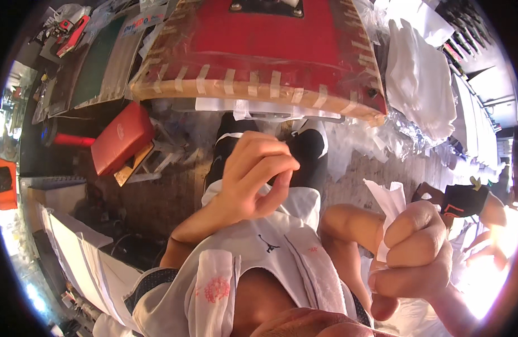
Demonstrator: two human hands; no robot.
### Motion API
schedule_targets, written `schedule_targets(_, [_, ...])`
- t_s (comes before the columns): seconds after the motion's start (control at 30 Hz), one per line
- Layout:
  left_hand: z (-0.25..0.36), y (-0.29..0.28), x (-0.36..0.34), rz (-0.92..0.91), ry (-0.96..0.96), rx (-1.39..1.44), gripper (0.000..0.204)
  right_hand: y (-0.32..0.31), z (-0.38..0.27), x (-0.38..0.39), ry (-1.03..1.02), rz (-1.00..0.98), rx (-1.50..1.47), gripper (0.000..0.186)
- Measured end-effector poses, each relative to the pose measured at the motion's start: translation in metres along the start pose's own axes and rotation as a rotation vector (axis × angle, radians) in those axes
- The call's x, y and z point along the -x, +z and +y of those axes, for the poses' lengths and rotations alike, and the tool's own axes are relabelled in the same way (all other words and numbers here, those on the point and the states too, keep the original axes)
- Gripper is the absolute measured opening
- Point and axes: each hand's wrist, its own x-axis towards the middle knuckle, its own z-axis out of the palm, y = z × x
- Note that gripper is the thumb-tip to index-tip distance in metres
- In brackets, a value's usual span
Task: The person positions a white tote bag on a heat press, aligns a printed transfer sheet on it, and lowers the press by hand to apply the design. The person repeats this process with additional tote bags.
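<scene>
My left hand (254,175) is raised over my lap, its fingers loosely curled and the thumb tip close to the index finger. I see nothing held in it. On the right, close to the view, my right hand (415,251) is closed around a folded white piece (388,203) that looks like paper or thin cloth. One end of it sticks up past the fingers, and a lower part shows beside the knuckles. Both hands are apart from the red-topped table (256,42) ahead.
Clear film and tape strips line the table's edge. A red box (123,137) sits to the left beside a red-handled tool (74,139). White folded sheets (419,81) are stacked at the right. Plastic wrapping (377,143) lies below them. Another person's arm (491,216) shows at the far right.
</scene>
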Motion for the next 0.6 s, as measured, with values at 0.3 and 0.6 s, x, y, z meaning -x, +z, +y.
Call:
schedule_targets(0.3, [-0.049,-0.018,0.020,-0.077,-0.209,-0.173,0.017,-0.028,0.045,0.053,0.316,-0.632,-0.308,0.013])
schedule_targets(0.6, [-0.162,-0.085,-0.025,0.050,-0.247,-0.649,0.016,-0.086,0.166,0.100,0.878,0.052,0.819,0.027])
